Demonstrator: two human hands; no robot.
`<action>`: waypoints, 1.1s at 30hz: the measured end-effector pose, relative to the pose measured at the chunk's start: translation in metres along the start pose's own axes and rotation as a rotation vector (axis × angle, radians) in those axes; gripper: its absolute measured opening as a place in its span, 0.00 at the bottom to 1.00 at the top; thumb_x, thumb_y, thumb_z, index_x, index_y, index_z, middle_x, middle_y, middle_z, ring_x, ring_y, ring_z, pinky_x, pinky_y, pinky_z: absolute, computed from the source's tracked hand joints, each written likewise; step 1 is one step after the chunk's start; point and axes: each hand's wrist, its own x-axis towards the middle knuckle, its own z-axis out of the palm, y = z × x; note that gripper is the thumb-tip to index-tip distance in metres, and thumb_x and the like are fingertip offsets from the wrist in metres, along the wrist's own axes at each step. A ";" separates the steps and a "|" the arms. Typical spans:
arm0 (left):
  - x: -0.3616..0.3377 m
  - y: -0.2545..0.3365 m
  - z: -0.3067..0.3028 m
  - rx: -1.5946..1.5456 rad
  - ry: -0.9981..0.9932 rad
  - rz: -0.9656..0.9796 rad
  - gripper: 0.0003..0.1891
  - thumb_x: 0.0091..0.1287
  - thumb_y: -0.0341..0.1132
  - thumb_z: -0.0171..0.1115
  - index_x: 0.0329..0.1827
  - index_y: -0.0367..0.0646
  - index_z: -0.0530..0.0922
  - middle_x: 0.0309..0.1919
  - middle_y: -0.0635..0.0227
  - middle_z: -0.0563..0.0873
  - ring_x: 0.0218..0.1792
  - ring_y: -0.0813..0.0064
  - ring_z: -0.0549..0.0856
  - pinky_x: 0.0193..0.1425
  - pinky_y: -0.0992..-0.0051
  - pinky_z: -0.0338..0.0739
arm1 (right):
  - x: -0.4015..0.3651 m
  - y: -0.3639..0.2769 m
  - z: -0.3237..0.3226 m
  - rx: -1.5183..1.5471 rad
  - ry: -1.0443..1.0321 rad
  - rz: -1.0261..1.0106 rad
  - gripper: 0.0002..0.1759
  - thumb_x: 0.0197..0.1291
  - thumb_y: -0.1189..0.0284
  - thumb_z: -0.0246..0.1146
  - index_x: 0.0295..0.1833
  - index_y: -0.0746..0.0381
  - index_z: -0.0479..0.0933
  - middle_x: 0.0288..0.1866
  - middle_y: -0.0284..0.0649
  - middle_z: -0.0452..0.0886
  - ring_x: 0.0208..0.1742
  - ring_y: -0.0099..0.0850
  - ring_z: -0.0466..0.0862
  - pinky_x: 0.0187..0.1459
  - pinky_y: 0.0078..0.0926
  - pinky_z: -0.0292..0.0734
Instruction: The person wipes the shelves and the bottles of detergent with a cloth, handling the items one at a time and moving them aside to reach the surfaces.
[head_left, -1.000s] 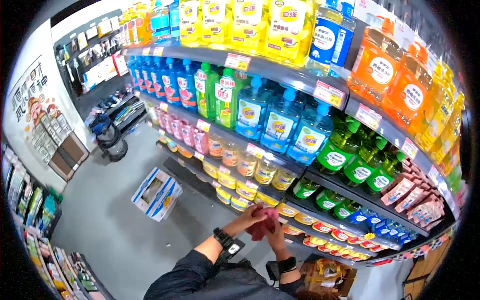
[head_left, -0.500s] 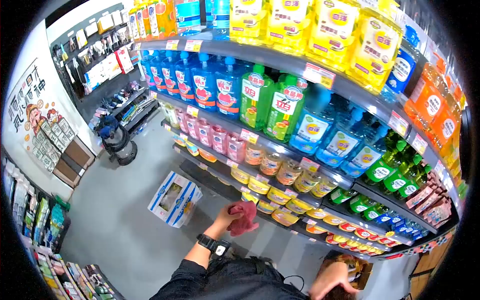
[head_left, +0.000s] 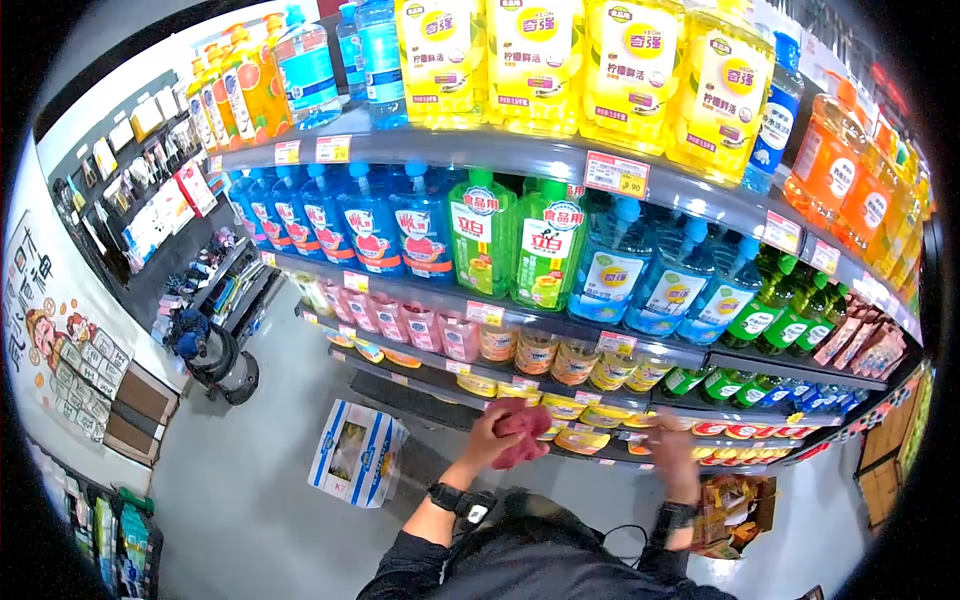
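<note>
My left hand is closed around a crumpled dark-red cloth, held in front of the lower shelves. Behind the cloth sit small yellow tubs. My right hand is raised before the low shelf rows to the right of the cloth. Motion smears its fingers, and whether it holds anything does not show. Nearest to it are red-and-yellow tubs. Above, clear jars with orange labels share a shelf with pink bottles.
Blue and green pump bottles fill the middle shelf, under large yellow bottles. A blue-and-white box stands on the floor at left, an open brown carton at right. A dark round bin is farther back.
My right hand has risen from low at the right to the front of the lower shelves. The left hand and cloth have shifted slightly right in view, as the camera turned.
</note>
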 end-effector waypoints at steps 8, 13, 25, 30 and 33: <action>0.032 0.016 0.026 -0.081 -0.206 -0.167 0.26 0.51 0.41 0.62 0.50 0.36 0.69 0.47 0.56 0.75 0.50 0.68 0.73 0.53 0.71 0.66 | 0.081 0.112 0.044 -0.208 -0.512 0.422 0.41 0.40 0.74 0.68 0.60 0.59 0.54 0.54 0.37 0.65 0.52 0.29 0.69 0.49 0.27 0.68; 0.052 -0.006 0.017 -0.242 -0.320 0.004 0.26 0.57 0.37 0.57 0.57 0.39 0.62 0.55 0.58 0.67 0.56 0.67 0.67 0.58 0.71 0.61 | 0.108 0.148 0.028 -0.137 -0.502 0.443 0.33 0.42 0.77 0.65 0.56 0.62 0.60 0.50 0.35 0.70 0.50 0.27 0.70 0.50 0.26 0.67; 0.084 -0.034 -0.016 -0.911 -0.043 -0.351 0.26 0.52 0.32 0.62 0.54 0.40 0.64 0.46 0.70 0.72 0.48 0.79 0.71 0.51 0.77 0.66 | 0.135 0.119 0.146 -0.719 -0.561 0.033 0.40 0.38 0.63 0.69 0.56 0.63 0.57 0.51 0.46 0.68 0.50 0.40 0.70 0.50 0.30 0.67; 0.098 -0.041 -0.108 -0.565 -0.062 -0.103 0.26 0.53 0.33 0.58 0.56 0.40 0.62 0.47 0.67 0.72 0.47 0.74 0.73 0.48 0.75 0.69 | 0.144 0.122 0.188 -0.898 -0.597 -0.057 0.40 0.40 0.67 0.68 0.58 0.64 0.54 0.49 0.45 0.69 0.49 0.36 0.72 0.48 0.29 0.68; 0.113 -0.017 -0.185 -0.759 0.053 0.003 0.32 0.43 0.29 0.57 0.57 0.42 0.62 0.52 0.63 0.70 0.51 0.68 0.71 0.53 0.71 0.67 | 0.145 0.143 0.190 -0.694 -0.481 0.149 0.37 0.47 0.76 0.63 0.60 0.62 0.51 0.51 0.45 0.67 0.43 0.31 0.75 0.45 0.26 0.71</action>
